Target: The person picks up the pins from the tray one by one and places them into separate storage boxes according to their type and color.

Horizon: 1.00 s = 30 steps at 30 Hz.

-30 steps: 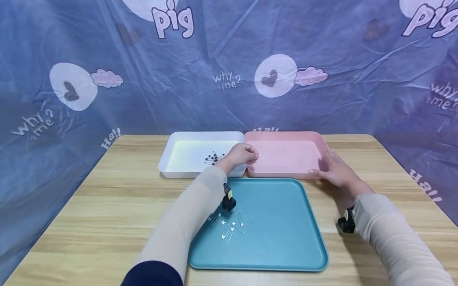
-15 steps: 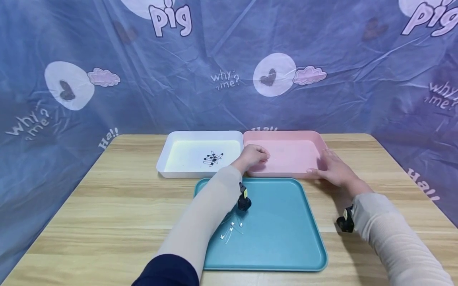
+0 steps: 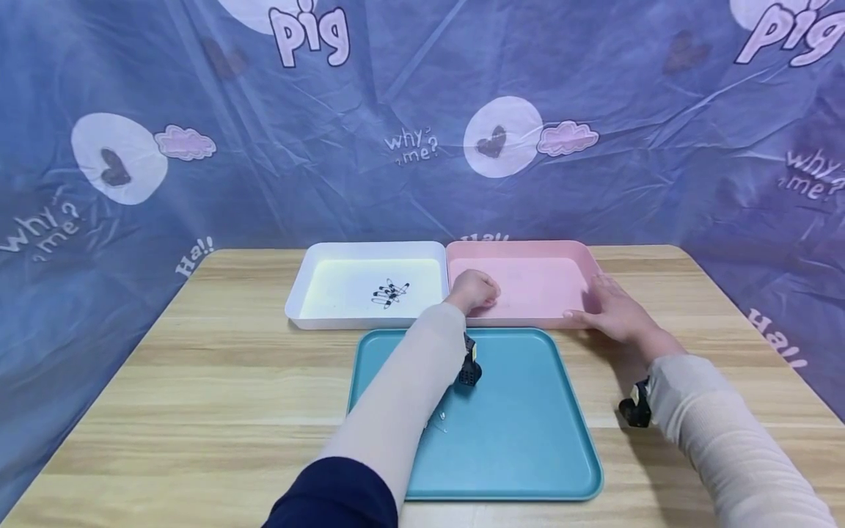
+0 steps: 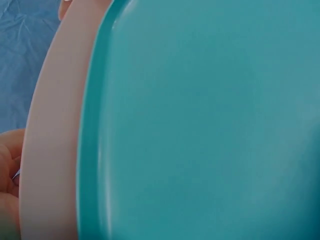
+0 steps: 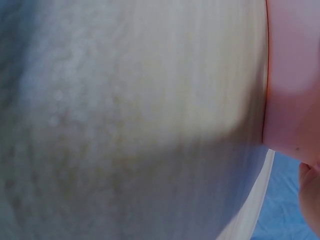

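My left hand (image 3: 478,290) is low inside the pink tray (image 3: 541,279), its fingers curled together. In the left wrist view a thin silvery glint shows between the fingers of that hand (image 4: 9,165); it looks like part of a safety pin, mostly hidden. My right hand (image 3: 614,308) rests against the right front corner of the pink tray, fingers fairly straight along the side and thumb at the front. Silver safety pins (image 3: 441,416) lie on the teal tray (image 3: 508,440), mostly covered by my left forearm.
A white tray (image 3: 317,301) stands left of the pink one, side by side. It holds a small heap of black-headed safety pins (image 3: 389,292). All trays stand on a wooden table (image 3: 198,381), with a blue printed cloth (image 3: 317,161) behind.
My left hand has moved right, deeper into the pink tray, and its fingers have curled more. Its forearm now covers most pins on the teal tray. My right hand stays at the corner.
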Each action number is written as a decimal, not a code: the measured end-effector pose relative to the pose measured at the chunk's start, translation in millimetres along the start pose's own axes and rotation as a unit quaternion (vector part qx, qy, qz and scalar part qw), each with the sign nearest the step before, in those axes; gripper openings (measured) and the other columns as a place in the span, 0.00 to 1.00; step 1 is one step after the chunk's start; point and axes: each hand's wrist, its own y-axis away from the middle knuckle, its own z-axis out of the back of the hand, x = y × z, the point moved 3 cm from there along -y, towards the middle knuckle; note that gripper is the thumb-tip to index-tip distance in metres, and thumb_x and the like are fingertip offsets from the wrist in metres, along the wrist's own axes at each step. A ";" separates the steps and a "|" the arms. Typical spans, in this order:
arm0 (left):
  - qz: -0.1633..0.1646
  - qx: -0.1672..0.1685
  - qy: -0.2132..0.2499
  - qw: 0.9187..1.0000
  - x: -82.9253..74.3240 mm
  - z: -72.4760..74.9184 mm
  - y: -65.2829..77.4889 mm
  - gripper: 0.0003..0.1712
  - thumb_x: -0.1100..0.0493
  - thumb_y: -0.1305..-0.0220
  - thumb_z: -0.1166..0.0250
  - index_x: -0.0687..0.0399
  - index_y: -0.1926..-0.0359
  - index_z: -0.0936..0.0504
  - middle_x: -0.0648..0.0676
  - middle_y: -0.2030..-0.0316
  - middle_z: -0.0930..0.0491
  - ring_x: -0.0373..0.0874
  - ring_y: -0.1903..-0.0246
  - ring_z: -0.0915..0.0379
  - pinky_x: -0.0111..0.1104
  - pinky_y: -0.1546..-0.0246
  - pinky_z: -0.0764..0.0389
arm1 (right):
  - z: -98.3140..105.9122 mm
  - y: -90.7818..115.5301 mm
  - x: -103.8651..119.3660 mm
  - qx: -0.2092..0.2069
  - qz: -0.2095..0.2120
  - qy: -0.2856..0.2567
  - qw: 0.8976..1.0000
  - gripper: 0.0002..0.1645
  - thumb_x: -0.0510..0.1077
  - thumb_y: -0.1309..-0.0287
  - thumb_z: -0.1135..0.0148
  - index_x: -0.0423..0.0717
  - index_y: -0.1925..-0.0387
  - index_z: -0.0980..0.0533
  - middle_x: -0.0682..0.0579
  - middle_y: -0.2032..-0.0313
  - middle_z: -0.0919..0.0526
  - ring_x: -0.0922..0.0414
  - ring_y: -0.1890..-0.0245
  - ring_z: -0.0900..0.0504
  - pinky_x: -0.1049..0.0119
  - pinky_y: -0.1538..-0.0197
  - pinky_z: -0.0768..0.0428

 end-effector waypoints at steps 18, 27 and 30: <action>-0.038 -0.008 -0.144 0.989 -4.4 5.6 5.1 0.07 0.60 0.46 0.40 0.57 0.71 0.17 0.50 0.77 0.21 0.36 0.83 0.35 0.22 0.82 0.33 | 0.7 2.3 1.8 0.004 -0.019 -0.015 1.000 0.61 0.68 0.53 0.50 0.31 0.38 0.64 0.33 0.38 0.67 0.39 0.39 0.66 0.42 0.42 0.62; -0.054 0.050 -0.089 0.993 -11.1 11.9 16.0 0.09 0.59 0.44 0.42 0.60 0.66 0.19 0.58 0.71 0.21 0.45 0.82 0.30 0.27 0.81 0.29 | 1.7 2.6 3.2 0.002 -0.021 -0.012 1.000 0.61 0.68 0.53 0.50 0.30 0.38 0.64 0.32 0.38 0.66 0.39 0.39 0.66 0.43 0.42 0.62; -0.054 0.070 -0.059 0.994 -12.5 14.4 20.5 0.09 0.58 0.44 0.41 0.59 0.66 0.20 0.56 0.67 0.22 0.50 0.73 0.26 0.33 0.75 0.25 | 1.9 3.3 2.8 0.002 -0.015 -0.001 1.000 0.60 0.68 0.52 0.51 0.28 0.38 0.63 0.31 0.38 0.65 0.38 0.39 0.65 0.43 0.42 0.61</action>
